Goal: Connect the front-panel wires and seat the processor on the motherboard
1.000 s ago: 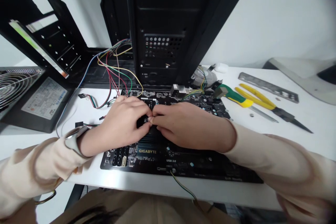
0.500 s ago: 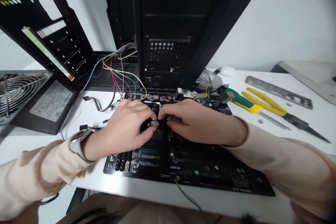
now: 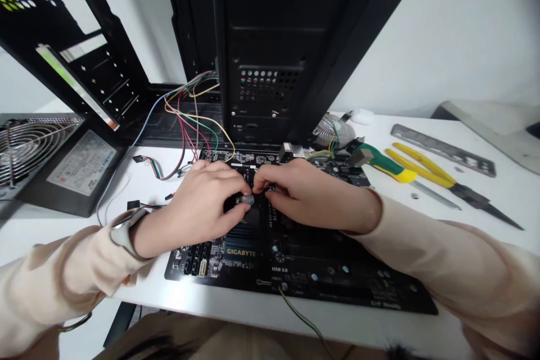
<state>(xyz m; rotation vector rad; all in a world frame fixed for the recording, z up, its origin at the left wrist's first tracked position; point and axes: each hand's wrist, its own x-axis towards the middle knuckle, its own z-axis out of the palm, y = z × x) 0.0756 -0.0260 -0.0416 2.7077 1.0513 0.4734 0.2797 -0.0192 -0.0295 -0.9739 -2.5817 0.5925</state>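
Observation:
A black GIGABYTE motherboard (image 3: pixel 241 252) lies flat on the white table. On it is a small round silver coin cell battery (image 3: pixel 248 199). My left hand (image 3: pixel 206 194) rests over the board, its thumb and forefinger closed around the battery's edges. From the other side my right hand (image 3: pixel 304 194) reaches in with bent fingers; its forefinger tip comes close to my left forefinger, just above the battery. A gap shows between my right thumb and forefinger, with nothing visible held there. My hands hide the board's middle.
A black computer case (image 3: pixel 265 17) stands behind the board, with loose coloured wires (image 3: pixel 198 118). At left is a power supply (image 3: pixel 84 163). To the right lie a green-yellow screwdriver (image 3: pixel 390 166), yellow-handled pliers (image 3: pixel 426 171), a metal I/O shield (image 3: pixel 442 149) and a cooling fan (image 3: pixel 337 129).
My right hand has shifted slightly left, with its thumb closer to its forefinger and to the battery. My left hand stays almost still around the battery.

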